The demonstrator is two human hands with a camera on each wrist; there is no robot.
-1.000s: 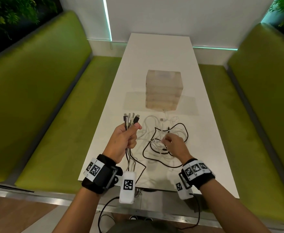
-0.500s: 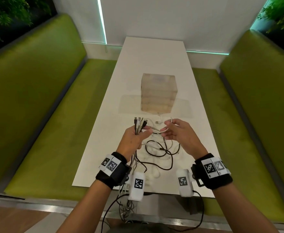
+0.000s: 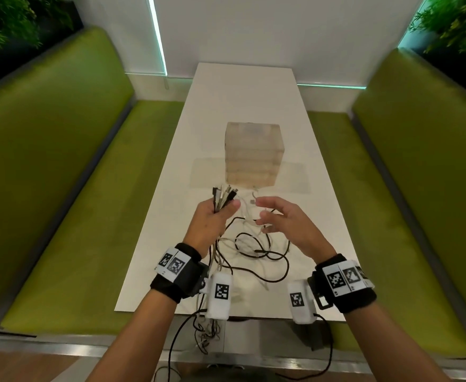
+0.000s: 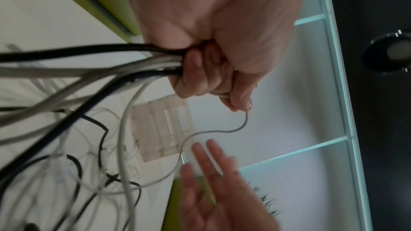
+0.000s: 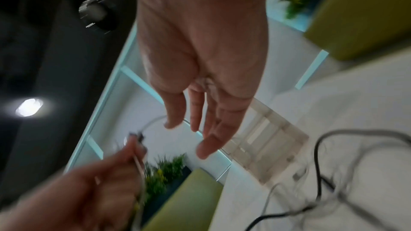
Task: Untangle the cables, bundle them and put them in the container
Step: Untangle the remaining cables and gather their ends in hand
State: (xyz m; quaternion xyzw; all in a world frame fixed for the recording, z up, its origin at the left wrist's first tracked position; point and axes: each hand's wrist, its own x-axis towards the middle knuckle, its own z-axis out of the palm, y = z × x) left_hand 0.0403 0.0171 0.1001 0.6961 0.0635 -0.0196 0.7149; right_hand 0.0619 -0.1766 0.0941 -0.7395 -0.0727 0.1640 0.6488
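My left hand (image 3: 221, 213) is raised above the white table (image 3: 243, 92) and grips a bunch of black and white cable ends (image 3: 224, 196), connectors pointing up. The left wrist view shows its fist (image 4: 211, 76) curled round the cables (image 4: 111, 62), with a thin white cable (image 4: 222, 131) looping out of the fingers. My right hand (image 3: 262, 212) hovers just to the right with relaxed, spread fingers (image 5: 200, 147) and holds nothing. The rest of the cables (image 3: 256, 255) lie tangled on the table under both hands. The translucent container (image 3: 254, 155) stands just beyond.
Green benches (image 3: 61, 175) run along both sides of the narrow table. Some cable ends (image 3: 207, 334) hang over the near table edge. A white wall with lit strips (image 3: 157, 37) closes the far end, and plants (image 3: 458, 26) stand behind the benches.
My right hand rose from the tangle and brought a white cable up to my left hand. It has since let go and spread its fingers. The left hand stayed gripping the bunch.
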